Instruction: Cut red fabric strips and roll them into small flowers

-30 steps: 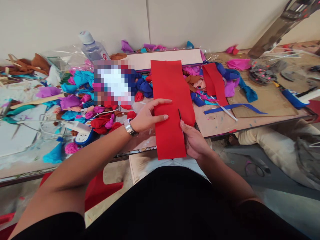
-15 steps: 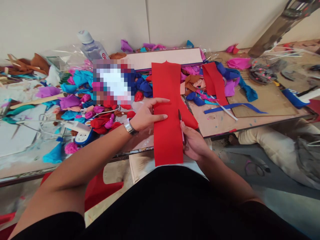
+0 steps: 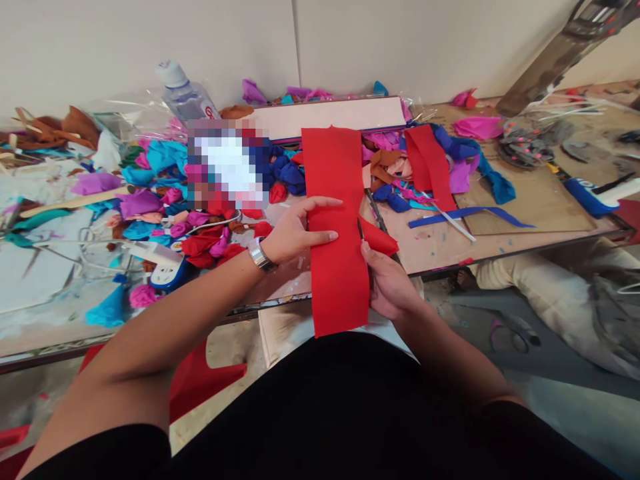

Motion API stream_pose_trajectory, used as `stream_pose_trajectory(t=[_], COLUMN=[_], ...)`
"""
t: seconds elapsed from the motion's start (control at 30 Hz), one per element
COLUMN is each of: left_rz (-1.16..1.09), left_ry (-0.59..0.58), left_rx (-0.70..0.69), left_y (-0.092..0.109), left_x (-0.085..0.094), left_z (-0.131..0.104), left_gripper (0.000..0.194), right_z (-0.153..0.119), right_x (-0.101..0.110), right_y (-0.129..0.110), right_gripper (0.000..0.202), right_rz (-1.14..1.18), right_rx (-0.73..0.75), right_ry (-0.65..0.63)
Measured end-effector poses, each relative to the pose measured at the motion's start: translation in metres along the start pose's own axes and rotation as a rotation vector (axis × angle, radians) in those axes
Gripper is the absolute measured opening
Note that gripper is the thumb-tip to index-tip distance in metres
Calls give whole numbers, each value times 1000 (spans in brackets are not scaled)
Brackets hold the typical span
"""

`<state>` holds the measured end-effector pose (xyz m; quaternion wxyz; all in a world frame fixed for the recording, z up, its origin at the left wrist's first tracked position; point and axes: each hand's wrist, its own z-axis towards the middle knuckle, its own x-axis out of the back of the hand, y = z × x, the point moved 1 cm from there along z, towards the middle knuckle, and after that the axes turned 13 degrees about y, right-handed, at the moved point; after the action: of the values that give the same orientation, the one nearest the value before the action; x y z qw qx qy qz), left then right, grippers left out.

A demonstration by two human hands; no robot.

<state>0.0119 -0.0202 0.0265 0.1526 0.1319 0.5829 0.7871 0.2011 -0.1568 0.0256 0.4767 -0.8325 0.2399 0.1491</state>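
A wide red strip (image 3: 335,280), cloth-like, runs lengthwise from the tabletop towards my body. My left hand (image 3: 299,230) grips its left edge, thumb and forefinger lying on top, the other fingers hidden beneath. At its right edge my right hand (image 3: 393,283) is closed around scissors (image 3: 361,230); only a dark part near the blades shows, and the handles are mostly hidden. Another red piece (image 3: 379,237) sticks out on the right, behind the scissors. Farther right lies a folded red strip (image 3: 429,167).
Crumpled coloured pieces (image 3: 160,160) cover the table's left side. A bottle (image 3: 187,97) stands at the back, near a long pale box (image 3: 330,115). A power strip (image 3: 167,270) with cables lies left, a cardboard sheet (image 3: 530,200) right. Another person's leg (image 3: 530,273) shows below the table.
The red strip's near end has shifted slightly right and down, tilting a little. My right hand has turned slightly, and less of the scissors shows. My left hand has barely moved.
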Motion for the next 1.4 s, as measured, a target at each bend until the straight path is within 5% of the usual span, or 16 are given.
stream_pose_trajectory(t=[0.43,0.83,1.23,1.4], left_rz=[26,57,23,63], left_ry=[107,32,-32,35], left_rx=[41,-18,20,-20], left_y=[-1,2,5,1], left_x=[2,-1,-3,-3], left_z=[4,0,-1,-1], left_gripper=[52,59,59,54], right_z=[-4,-2,2,0], right_x=[-3,-4,-2,-3], right_y=[2,-5,-2,-1], right_gripper=[43,59,44,53], right_rz=[63,83,80,70], right_rx=[2,-8,14,-7], right_ry=[27,46,41,43])
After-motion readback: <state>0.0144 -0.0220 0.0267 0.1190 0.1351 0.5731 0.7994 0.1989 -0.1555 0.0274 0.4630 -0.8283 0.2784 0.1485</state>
